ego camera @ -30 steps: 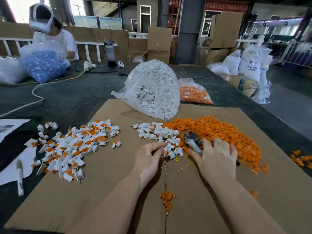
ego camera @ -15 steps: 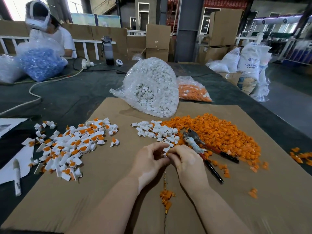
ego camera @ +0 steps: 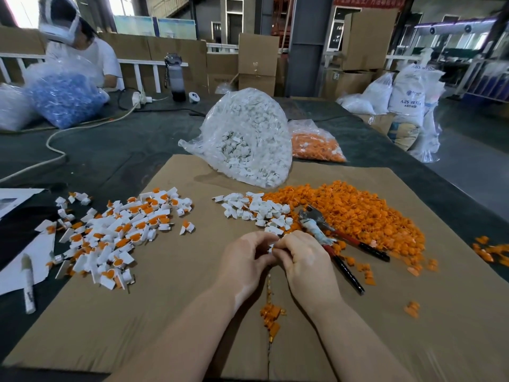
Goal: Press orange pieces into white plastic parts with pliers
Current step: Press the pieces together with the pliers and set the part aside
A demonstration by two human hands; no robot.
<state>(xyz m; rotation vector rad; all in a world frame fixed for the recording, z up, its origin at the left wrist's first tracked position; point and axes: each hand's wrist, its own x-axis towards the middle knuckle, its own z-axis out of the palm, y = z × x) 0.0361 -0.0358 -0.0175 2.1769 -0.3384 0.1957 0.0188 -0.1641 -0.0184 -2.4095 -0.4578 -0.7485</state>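
**Here, two hands meet over one white part**

Here, at a cardboard sheet on a dark table, my left hand and right hand come together at the centre, fingers curled, both pinching a small white part between the fingertips. Whether an orange piece sits in it I cannot tell; my fingers hide most of it.

The pliers lie on the cardboard just right of my right hand, untouched, head pointing away from me, red-and-black handles splayed toward the right edge. Beyond them spreads the orange heap, with strays scattered toward the near right. A small white pile lies just beyond my hands, touching the orange heap's left edge. A few orange scraps sit between my forearms along the cardboard's seam.

To the left, well apart, lies a pile of finished parts, white with orange set in. A marker rests on paper at the far left.

At the far edge of the cardboard stands a clear bag of white parts, with a bag of orange pieces just beside it. Across the table, a person in a white shirt sits behind a bag of blue pieces.
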